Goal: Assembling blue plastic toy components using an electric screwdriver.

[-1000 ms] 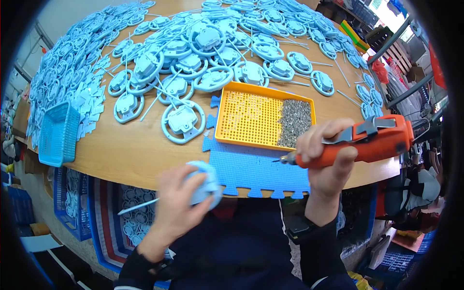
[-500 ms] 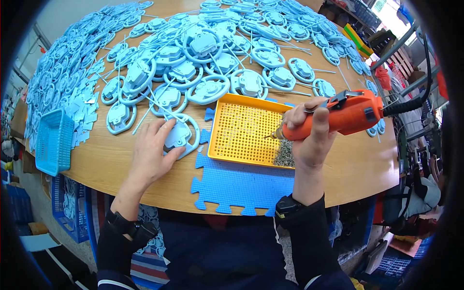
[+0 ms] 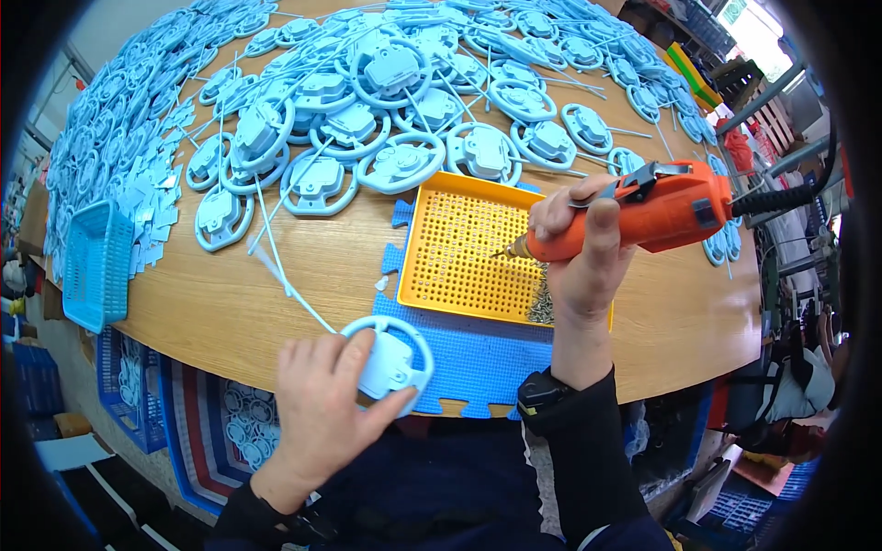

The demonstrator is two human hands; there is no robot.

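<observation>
My left hand (image 3: 326,399) is closed on the rim of a light-blue steering-wheel-shaped plastic part (image 3: 390,365), held low over the table's near edge, at the left side of the blue foam mat (image 3: 482,354). A thin rod (image 3: 308,305) runs from this part toward the upper left. My right hand (image 3: 588,257) grips an orange electric screwdriver (image 3: 661,216), its bit pointing left over a yellow perforated tray (image 3: 450,262). Small screws (image 3: 540,301) lie heaped in the tray's right end, partly hidden behind my right hand.
Many more light-blue wheel parts (image 3: 317,184) with rods are piled across the table's far and left sides. A light-blue basket (image 3: 96,266) stands at the left edge beside flat pale pieces (image 3: 152,225). The screwdriver's black cord (image 3: 781,197) leads off right.
My left hand has drawn the wheel part from the pile's front toward me, rod trailing. My right hand still holds the screwdriver over the tray, barely moved.
</observation>
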